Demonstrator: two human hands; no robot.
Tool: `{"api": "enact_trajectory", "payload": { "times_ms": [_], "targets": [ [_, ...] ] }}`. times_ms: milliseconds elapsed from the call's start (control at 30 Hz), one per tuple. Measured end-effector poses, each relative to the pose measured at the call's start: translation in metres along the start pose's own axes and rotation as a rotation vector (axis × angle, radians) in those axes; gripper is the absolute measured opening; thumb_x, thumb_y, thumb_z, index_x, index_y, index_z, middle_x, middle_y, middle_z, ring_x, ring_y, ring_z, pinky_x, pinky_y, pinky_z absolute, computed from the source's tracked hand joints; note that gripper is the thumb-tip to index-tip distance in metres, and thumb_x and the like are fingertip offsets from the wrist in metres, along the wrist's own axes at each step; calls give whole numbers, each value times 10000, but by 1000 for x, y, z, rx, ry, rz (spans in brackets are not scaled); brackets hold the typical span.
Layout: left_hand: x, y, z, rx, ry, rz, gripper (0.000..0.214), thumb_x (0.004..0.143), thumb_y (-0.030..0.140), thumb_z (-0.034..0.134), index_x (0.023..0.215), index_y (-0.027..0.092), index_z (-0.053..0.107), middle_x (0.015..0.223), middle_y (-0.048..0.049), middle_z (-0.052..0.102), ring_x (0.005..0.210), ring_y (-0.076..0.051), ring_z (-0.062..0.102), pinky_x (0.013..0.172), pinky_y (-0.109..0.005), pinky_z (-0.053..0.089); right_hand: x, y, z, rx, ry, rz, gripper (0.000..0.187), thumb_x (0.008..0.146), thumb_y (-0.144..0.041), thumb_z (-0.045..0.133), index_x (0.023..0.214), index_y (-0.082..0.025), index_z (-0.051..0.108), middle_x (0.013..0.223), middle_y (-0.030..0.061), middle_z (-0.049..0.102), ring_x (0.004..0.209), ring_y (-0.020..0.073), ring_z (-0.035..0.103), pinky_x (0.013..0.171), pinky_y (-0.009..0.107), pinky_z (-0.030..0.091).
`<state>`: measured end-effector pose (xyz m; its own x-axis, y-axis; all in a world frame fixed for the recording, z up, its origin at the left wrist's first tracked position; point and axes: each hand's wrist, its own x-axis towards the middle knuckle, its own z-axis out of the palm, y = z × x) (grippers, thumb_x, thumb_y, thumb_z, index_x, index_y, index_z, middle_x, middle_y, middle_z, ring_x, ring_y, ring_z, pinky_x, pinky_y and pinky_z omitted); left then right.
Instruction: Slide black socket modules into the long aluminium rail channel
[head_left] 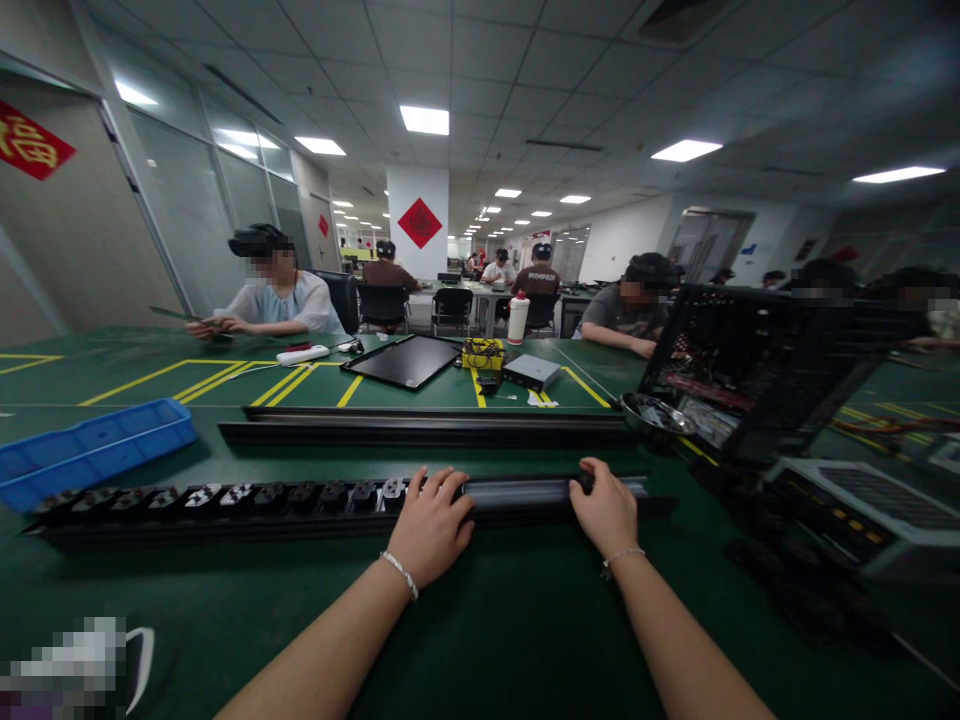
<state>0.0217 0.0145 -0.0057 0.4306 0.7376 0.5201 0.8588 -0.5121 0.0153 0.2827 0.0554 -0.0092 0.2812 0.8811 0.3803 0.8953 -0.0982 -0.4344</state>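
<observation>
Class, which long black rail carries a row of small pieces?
The rail nearest the camera, at the person's left hand and right hand: small pieces line its left part, whereas the rails behind show none.

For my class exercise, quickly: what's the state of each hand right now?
Left hand: over the black rail; its grip cannot be told.
Right hand: closed, holding a small black piece.

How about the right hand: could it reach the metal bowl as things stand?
Probably yes: the metal bowl sits beyond the right hand with nothing tall between, though that hand seems to hold a small dark piece.
</observation>
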Motion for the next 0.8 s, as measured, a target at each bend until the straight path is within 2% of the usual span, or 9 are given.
{"api": "enact_trajectory", "payload": {
  "times_ms": [167,233,400,800],
  "targets": [
    [0,0,0,-5,13,3,184,772,297,587,951,262,607,1200,-41,543,1168,-269,434,1029,-540,232,-2,1,0,-88,47,-1,402,765,-340,452,1136,-189,490,1187,82,556,1210,253,397,1026,447,193],
    [0,0,1,-6,17,6,185,770,299,588,950,264,609,1199,-41,544,1165,-270,436,1028,-540,236,-1,2,-1,-87,27,3,413,766,-364,449,1140,-192,489,1182,76,559,1190,249,418,1036,454,168],
    [0,0,0,-3,19,10,184,770,305,588,947,263,611,1195,-45,545,1160,-273,439,1025,-542,239,1,4,-2,-71,4,24,405,767,-377,440,1124,-197,498,1146,70,577,1129,241,472,1034,444,175],
    [0,-1,2,-1,14,8,184,770,310,589,949,272,610,1203,-39,543,1165,-272,436,1024,-538,237,0,4,-1,-76,37,15,369,762,-350,440,1093,-199,504,1100,68,592,1101,229,494,1031,428,185]
  ]
}}
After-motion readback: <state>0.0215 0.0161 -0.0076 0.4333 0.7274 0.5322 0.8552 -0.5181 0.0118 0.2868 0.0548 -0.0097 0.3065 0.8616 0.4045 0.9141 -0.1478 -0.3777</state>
